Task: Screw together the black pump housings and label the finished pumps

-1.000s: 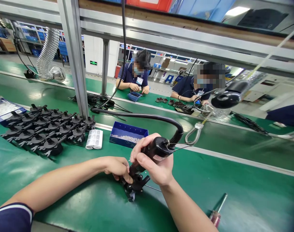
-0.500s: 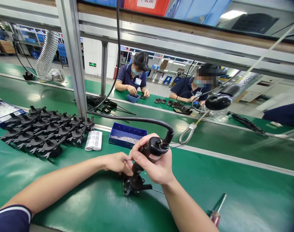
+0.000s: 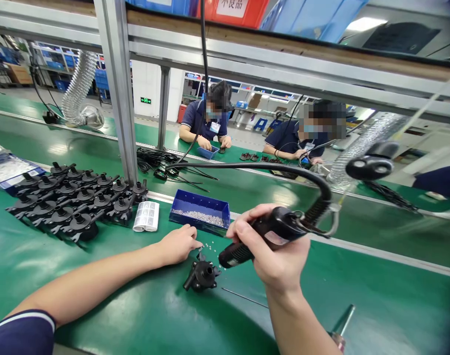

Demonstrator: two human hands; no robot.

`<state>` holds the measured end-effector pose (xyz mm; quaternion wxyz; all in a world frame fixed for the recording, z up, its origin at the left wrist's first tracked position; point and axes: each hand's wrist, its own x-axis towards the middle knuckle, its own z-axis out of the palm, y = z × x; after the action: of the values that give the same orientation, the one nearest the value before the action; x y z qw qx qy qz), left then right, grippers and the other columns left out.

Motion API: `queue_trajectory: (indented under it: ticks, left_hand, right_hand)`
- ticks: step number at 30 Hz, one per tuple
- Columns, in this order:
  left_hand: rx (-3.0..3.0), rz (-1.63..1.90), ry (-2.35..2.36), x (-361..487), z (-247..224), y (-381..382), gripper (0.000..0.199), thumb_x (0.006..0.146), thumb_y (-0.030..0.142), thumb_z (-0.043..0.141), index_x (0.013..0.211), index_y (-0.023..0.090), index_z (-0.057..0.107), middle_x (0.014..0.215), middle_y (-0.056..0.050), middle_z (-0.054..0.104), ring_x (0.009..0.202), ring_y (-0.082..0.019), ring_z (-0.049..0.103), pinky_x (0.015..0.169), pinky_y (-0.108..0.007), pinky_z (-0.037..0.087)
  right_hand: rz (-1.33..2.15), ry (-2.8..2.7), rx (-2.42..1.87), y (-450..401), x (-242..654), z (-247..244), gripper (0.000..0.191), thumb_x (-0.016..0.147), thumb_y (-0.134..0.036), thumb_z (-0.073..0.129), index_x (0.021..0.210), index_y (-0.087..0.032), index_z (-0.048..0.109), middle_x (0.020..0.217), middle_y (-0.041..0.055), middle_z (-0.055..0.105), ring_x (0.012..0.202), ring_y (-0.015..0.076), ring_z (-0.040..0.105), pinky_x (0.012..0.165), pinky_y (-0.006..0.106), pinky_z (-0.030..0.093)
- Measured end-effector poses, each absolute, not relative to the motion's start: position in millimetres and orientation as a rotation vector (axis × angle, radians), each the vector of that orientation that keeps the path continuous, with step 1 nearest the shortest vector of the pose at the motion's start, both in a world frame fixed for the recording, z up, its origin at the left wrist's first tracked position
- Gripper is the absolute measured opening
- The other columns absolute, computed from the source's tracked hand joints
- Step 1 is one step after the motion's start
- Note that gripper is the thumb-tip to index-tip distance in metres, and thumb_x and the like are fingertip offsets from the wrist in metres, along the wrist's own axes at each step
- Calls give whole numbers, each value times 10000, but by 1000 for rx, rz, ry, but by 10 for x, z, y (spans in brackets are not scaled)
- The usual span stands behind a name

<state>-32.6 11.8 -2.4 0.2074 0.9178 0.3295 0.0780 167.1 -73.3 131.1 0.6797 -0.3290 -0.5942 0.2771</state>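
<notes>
A black electric screwdriver point(image 3: 264, 236) is gripped in my right hand point(image 3: 280, 256), tilted with its tip end toward the lower left. On the green mat lies a black pump-like part point(image 3: 202, 275), apart from both hands. My left hand point(image 3: 180, 244) rests just above and left of it, index finger reaching to small metal nuts or rings point(image 3: 208, 246) scattered on the mat. Its other fingers are curled, and whether a tiny piece is pinched is too small to tell. Behind stands a blue bin point(image 3: 200, 212) of small metal pieces.
Rows of black parts point(image 3: 73, 197) and a label roll point(image 3: 146, 216) are at left. A thin rod point(image 3: 244, 298) and a screwdriver point(image 3: 345, 325) lie at right. A metal post point(image 3: 117, 93) rises behind. Two people sit across the bench.
My right hand has lifted the electric screwdriver away to the right and tilted it. The black part is turned and released; my left hand has moved off it to the scattered pieces.
</notes>
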Motion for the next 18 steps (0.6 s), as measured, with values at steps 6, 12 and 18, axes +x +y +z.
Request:
queue_trajectory:
  ticks: [6,12,18]
  left_hand:
    - [2564,107,1047,-298,69,120,217,1048,240,691,903,191,845,1132,-103,686,1067,-277,689,992,-372,557]
    - [2404,6,1213,-235,173,7,295,964,6,553,1140,98,771,1274,-223,711,1291,-386,676,1126,-481,541]
    - [1893,-346,969,-315,312,20,196,951,115,583,786,191,656,797,-45,731,739,-239,762,676,-312,601]
  right_hand:
    - [727,-1182,-516,-671,1556,1228,185,962,-191,835,1029,-247,672,761,-36,731,606,157,713,596,295,618]
    - [869,-1235,-499,-671,1451,1149,185,973,-181,832,1049,-254,681,778,-30,746,636,155,728,609,289,628]
    - [882,-1258,-503,-687,1452,1151,189,972,-179,837,1044,-250,677,784,-28,746,633,149,731,615,282,631]
